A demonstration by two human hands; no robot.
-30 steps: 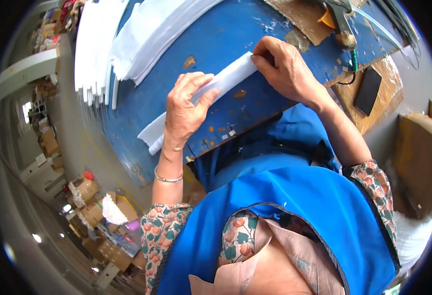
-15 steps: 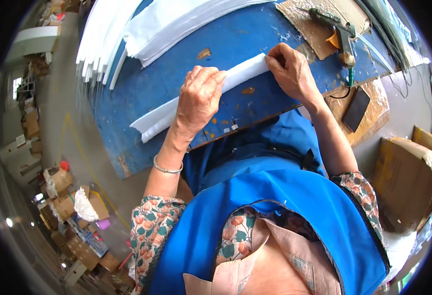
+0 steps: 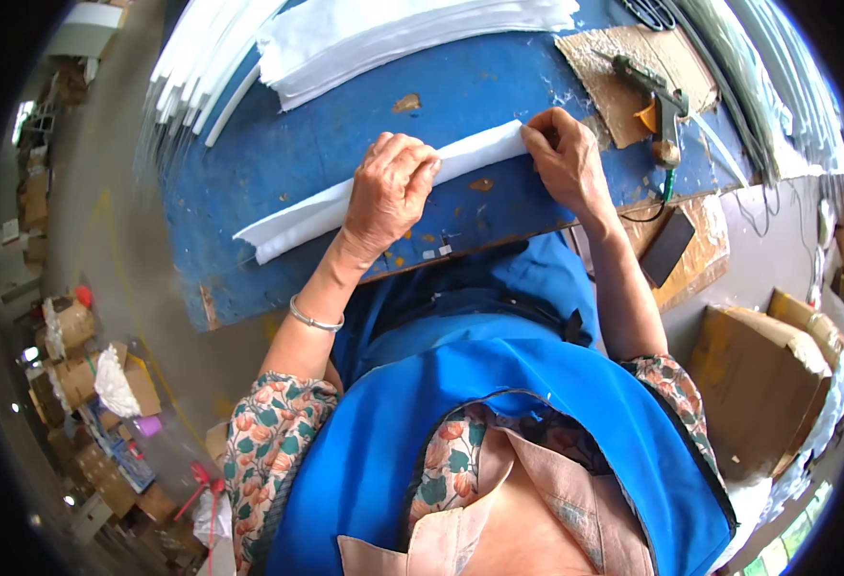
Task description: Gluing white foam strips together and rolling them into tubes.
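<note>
A long white folded strip of sheet material (image 3: 307,213) lies slantwise on the blue worktable (image 3: 287,125). My left hand (image 3: 390,187) presses down on the strip's middle, fingers curled over its far edge. My right hand (image 3: 564,156) pinches the strip's right end between thumb and fingers. The part of the strip under my left hand is hidden.
A stack of white sheets (image 3: 393,34) lies at the table's far side, with more white strips (image 3: 201,67) at the far left. A glue gun (image 3: 654,96) rests on cardboard (image 3: 614,72) at the right. A dark phone (image 3: 669,247) lies nearby. Cardboard boxes (image 3: 758,384) stand on the floor.
The view has shifted, so the table sits more centrally. My left hand has slid rightward along the strip toward my right hand, which keeps hold of the end.
</note>
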